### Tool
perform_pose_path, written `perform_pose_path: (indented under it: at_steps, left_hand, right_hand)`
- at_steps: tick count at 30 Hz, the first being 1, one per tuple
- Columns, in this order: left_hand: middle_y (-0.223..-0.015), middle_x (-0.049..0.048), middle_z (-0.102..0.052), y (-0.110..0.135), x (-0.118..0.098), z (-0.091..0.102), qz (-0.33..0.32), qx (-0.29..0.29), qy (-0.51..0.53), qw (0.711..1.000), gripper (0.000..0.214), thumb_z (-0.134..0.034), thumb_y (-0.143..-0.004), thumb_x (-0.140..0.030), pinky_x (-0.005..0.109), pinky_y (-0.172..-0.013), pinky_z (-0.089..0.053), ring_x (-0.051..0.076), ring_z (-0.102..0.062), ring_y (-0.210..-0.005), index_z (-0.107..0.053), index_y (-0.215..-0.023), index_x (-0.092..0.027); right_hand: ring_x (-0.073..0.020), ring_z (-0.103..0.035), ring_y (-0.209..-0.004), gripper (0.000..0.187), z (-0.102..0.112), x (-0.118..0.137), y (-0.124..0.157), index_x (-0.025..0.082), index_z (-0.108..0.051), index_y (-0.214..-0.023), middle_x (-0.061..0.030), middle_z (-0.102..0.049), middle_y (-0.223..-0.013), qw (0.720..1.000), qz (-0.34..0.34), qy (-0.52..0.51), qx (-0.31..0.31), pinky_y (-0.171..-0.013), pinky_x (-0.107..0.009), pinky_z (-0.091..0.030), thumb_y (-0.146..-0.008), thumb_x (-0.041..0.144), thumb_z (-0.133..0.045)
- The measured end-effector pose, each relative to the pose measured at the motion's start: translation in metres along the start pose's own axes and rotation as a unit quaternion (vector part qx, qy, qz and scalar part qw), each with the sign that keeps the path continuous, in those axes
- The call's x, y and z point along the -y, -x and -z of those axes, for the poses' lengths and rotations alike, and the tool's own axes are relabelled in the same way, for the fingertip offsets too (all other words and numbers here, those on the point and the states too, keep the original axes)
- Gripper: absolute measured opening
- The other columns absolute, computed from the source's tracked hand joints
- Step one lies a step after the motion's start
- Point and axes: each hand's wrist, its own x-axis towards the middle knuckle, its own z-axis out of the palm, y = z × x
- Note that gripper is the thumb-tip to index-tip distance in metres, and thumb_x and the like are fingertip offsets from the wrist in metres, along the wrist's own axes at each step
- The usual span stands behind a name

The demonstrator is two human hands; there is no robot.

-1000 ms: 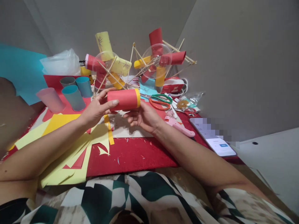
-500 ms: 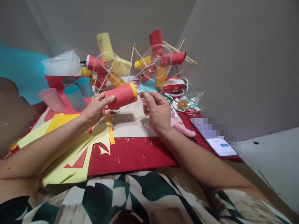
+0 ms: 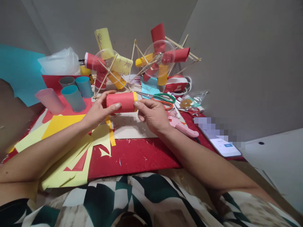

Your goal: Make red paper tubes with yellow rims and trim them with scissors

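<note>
1. Right hand [image 3: 153, 115] pinching the yellow band [image 3: 135, 95], left hand [image 3: 100, 107] clasping the other end!
2. Between them, the red cylinder [image 3: 120, 101], sideways above the white board [image 3: 125, 127]: probably light, thin-walled, easily dented, hardly slippery; best held lightly near its ends.
3. Just beyond, green-handled scissors [image 3: 156, 96].

Between the forearms [image 3: 196, 154], the near strip of counter [image 3: 142, 154] lies open, with flat scraps [image 3: 104, 153] on it. Upright cups [image 3: 74, 100] block a low pass at left. Beyond the tube [image 3: 120, 102], wheels [image 3: 159, 58] and slanting sticks [image 3: 135, 42] bar the way. At right, scissors [image 3: 155, 96], a pink tool [image 3: 182, 126] and a phone [image 3: 227, 143] lie low, leaving air above.
</note>
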Motion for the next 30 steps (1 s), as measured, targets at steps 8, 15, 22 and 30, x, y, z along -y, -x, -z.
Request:
perform_pose_path:
  at_steps: [8,15,22,30]
  left_hand:
    - [-0.157,0.0084,-0.047,0.003,0.010,0.001,-0.071,-0.001,-0.106,0.992,0.085,-0.080,-0.079,-0.056,0.041,-0.110,-0.051,0.033,-0.054,-0.136,-0.044,-0.151,-0.030]
    - [-0.159,0.0079,-0.046,0.005,0.009,-0.002,-0.094,0.006,-0.097,0.991,0.089,-0.081,-0.077,-0.059,0.046,-0.120,-0.040,0.034,-0.047,-0.144,-0.041,-0.153,-0.033]
    - [-0.151,0.0105,-0.052,-0.005,0.001,0.007,-0.137,-0.064,-0.018,0.988,0.073,-0.070,-0.083,-0.068,0.044,-0.109,-0.048,0.034,-0.049,-0.143,-0.048,-0.145,-0.035]
    - [-0.115,0.0067,-0.076,-0.002,-0.008,0.005,-0.028,0.006,0.070,0.997,0.041,-0.076,-0.084,-0.053,0.033,-0.090,-0.057,0.023,-0.069,-0.112,-0.074,-0.113,-0.024]
  right_hand:
    - [-0.0049,-0.039,-0.038,0.063,-0.006,0.009,0.011,0.018,-0.057,-0.053,0.0044,-0.049,-0.039,0.995,-0.010,0.082,0.062,-0.042,-0.021,-0.027,-0.072,0.074,-0.077]
    - [-0.0064,-0.043,-0.036,0.058,-0.007,0.007,0.013,0.019,-0.065,-0.066,0.0034,-0.057,-0.042,0.993,-0.041,0.068,0.092,-0.039,-0.020,-0.033,-0.073,0.075,-0.074]
    - [-0.0059,-0.046,-0.037,0.050,0.008,0.016,0.001,0.019,-0.063,-0.066,0.0063,-0.052,-0.043,0.997,-0.001,0.032,0.067,-0.038,-0.019,-0.036,-0.073,0.065,-0.082]
    - [-0.0031,-0.043,-0.035,0.050,0.022,0.027,-0.008,0.017,-0.064,-0.067,0.0060,-0.054,-0.055,0.972,-0.057,-0.066,0.216,-0.033,-0.017,-0.029,-0.070,0.060,-0.087]
